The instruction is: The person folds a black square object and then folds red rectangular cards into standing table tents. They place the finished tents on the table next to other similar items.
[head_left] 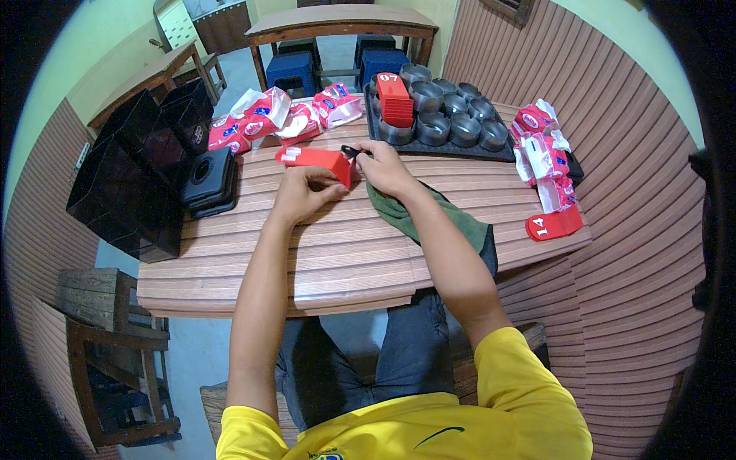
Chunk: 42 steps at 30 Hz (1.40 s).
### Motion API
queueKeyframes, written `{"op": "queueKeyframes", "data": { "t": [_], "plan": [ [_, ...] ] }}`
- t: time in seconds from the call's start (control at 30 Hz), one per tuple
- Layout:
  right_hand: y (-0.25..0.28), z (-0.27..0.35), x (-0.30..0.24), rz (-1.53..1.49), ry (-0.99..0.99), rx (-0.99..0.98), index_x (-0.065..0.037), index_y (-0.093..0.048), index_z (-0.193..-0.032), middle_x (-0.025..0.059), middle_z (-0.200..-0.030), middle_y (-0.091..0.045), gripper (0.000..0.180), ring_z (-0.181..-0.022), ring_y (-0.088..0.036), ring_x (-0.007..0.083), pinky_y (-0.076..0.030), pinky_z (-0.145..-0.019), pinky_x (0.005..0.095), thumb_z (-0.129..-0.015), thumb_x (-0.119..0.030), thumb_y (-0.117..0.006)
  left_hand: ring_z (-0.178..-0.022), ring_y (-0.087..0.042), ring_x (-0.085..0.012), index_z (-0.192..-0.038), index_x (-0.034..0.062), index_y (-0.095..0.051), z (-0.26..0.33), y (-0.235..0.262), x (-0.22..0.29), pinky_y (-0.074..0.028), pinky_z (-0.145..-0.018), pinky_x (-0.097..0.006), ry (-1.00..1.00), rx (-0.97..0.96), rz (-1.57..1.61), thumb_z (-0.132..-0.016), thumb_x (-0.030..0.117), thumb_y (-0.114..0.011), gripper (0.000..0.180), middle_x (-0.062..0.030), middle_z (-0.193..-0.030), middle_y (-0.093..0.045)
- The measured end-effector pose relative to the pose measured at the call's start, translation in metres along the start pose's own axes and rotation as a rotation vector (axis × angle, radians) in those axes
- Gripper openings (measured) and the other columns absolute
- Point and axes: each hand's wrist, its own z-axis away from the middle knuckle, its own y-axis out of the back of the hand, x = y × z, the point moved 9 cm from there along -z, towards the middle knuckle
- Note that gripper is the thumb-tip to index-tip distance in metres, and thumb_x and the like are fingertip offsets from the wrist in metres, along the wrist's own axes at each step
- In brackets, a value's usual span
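Note:
My left hand [300, 198] is closed on the near side of a red table-number sign [320, 159], its thumb and fingers pinching the lower edge. The sign lies on its side above the table's middle, with pale marks at its far left end. At the sign's right end, my right hand [382, 169] grips a small black object [349, 151]; only its tip shows, so its kind is unclear. Beneath my right wrist and forearm a green cloth [410, 217] lies crumpled, hanging toward the near edge.
Red-and-white tissue packs [261, 115] lie at the back left, others [543, 157] at the right by another red sign [553, 224]. A black tray [460, 152] bears several metal bowls [433, 129] and stacked red signs [394, 100]. Black boxes [126, 184] and black lids [211, 180] stand left.

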Motion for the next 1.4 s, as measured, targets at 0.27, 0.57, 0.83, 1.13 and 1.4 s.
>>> {"op": "queueKeyframes", "data": {
  "t": [0.27,0.57,0.83,1.13,1.4],
  "plan": [
    [0.024,0.006,-0.014,0.314,0.095,0.118,0.001,-0.076,-0.102,0.018,-0.092,-0.076,0.022,-0.087,-0.074,0.0271,-0.057,-0.08,0.0405,-0.095,-0.009,-0.058,-0.069,-0.077,-0.0114,-0.104,-0.0049,-0.081,0.015,-0.015,0.043,-0.057,-0.06,-0.025,-0.028,-0.146,0.425,-0.097,0.02,-0.083,0.026,-0.0085,-0.083,-0.082],
    [0.014,0.014,-0.047,0.387,0.395,0.101,0.0,-0.077,-0.105,0.0209,-0.101,-0.074,0.025,-0.096,-0.074,0.0386,-0.057,-0.086,0.0464,-0.087,-0.005,-0.06,-0.098,-0.077,-0.034,-0.125,0.002,-0.074,0.014,0.024,0.066,-0.061,-0.089,-0.045,-0.488,0.305,-0.462,-0.076,0.039,-0.094,0.065,-0.0167,-0.107,-0.08],
    [0.021,0.014,-0.043,0.369,0.314,0.053,-0.001,-0.077,-0.108,0.0203,-0.102,-0.076,0.024,-0.098,-0.075,0.0394,-0.058,-0.089,0.0444,-0.088,-0.001,-0.064,-0.098,-0.077,-0.0361,-0.129,0.0024,-0.072,0.006,0.023,0.032,-0.061,-0.088,-0.047,-0.079,0.142,-0.478,-0.059,0.051,-0.099,0.089,-0.0181,-0.105,-0.079],
    [0.051,0.017,-0.049,0.359,0.293,0.2,-0.001,-0.078,-0.108,0.0195,-0.102,-0.079,0.019,-0.098,-0.078,0.0353,-0.059,-0.09,0.0419,-0.091,-0.009,-0.078,-0.071,-0.075,-0.0305,-0.114,0.0017,-0.077,0.009,0.023,0.043,-0.058,-0.069,-0.043,-0.057,0.229,-0.64,-0.063,0.069,-0.096,0.087,-0.0152,-0.077,-0.075],
    [0.035,0.024,-0.067,0.219,0.442,0.115,-0.002,-0.08,-0.101,0.0163,-0.1,-0.077,0.015,-0.097,-0.075,0.0304,-0.057,-0.089,0.0392,-0.088,-0.011,-0.084,-0.076,-0.076,-0.0272,-0.111,0.0014,-0.078,0.003,0.027,0.029,-0.057,-0.068,-0.041,0.027,0.205,-0.448,-0.087,0.056,-0.087,0.06,-0.0169,-0.082,-0.077]
  ]
}}
